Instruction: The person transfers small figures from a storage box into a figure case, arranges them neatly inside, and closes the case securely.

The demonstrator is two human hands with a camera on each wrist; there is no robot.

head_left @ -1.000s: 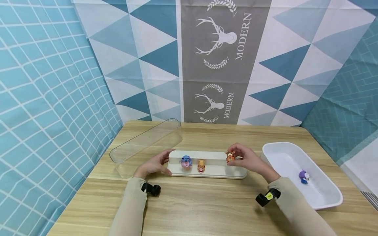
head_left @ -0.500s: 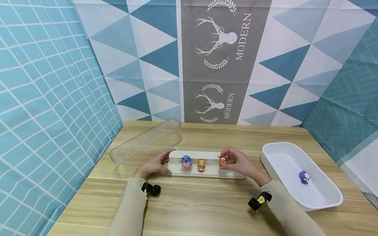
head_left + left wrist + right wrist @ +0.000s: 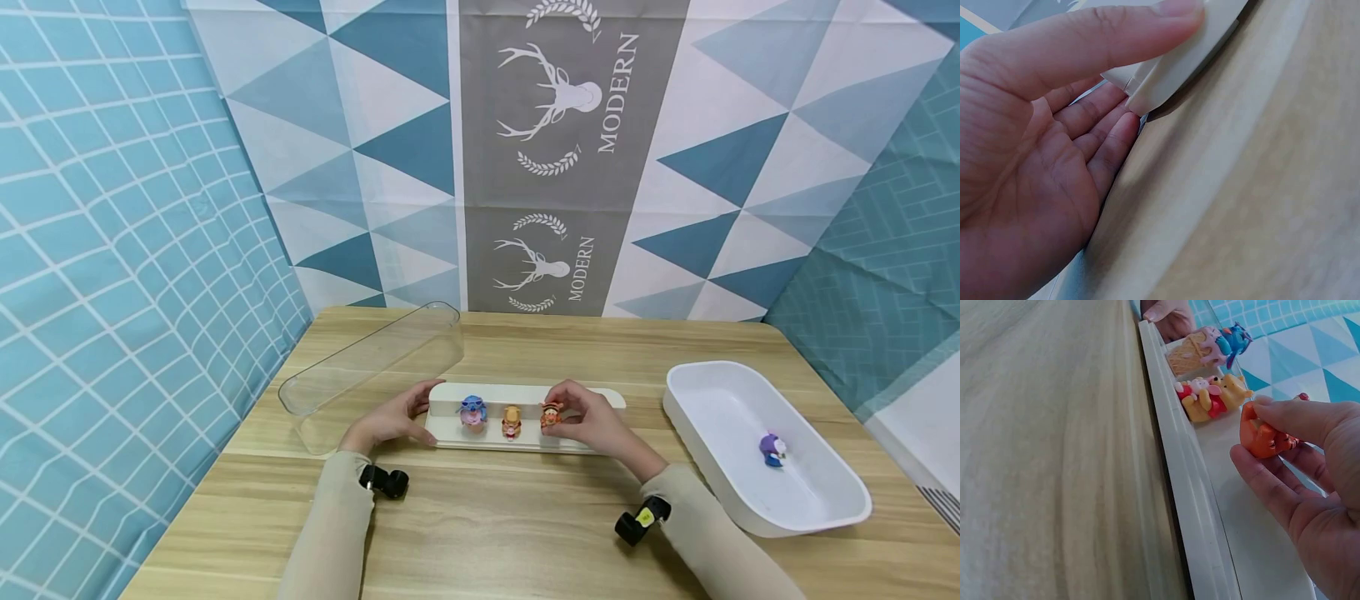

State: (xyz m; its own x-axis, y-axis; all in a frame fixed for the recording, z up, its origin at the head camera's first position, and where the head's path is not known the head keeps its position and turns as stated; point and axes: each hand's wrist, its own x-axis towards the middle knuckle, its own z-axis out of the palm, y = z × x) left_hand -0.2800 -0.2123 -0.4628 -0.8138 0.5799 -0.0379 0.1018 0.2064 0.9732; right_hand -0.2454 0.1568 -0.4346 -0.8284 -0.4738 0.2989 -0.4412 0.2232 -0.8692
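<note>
A long white display box base (image 3: 442, 396) lies across the table. My left hand (image 3: 390, 417) holds its left end, thumb along the front and fingers round the end. My right hand (image 3: 592, 421) pinches an orange tiger figurine (image 3: 1260, 440) between thumb and fingers, over the right part of the base. Left of it, a yellow bear figurine (image 3: 511, 422) in red, hugging a small pink figure, sits on the base. Beside the bear stands a blue figurine (image 3: 472, 412) with sunglasses on an ice cream cone (image 3: 1188, 357).
A clear plastic cover (image 3: 375, 362) lies at a slant behind my left hand. To the right stands a white basin (image 3: 678, 404) with a purple and white figurine (image 3: 772, 450) in it. Patterned cloth (image 3: 405, 167) hangs behind the wooden table (image 3: 495, 525).
My right hand has carried the tiger figurine leftward along the base, closer to the bear. The left hand has stayed at the base's end.
</note>
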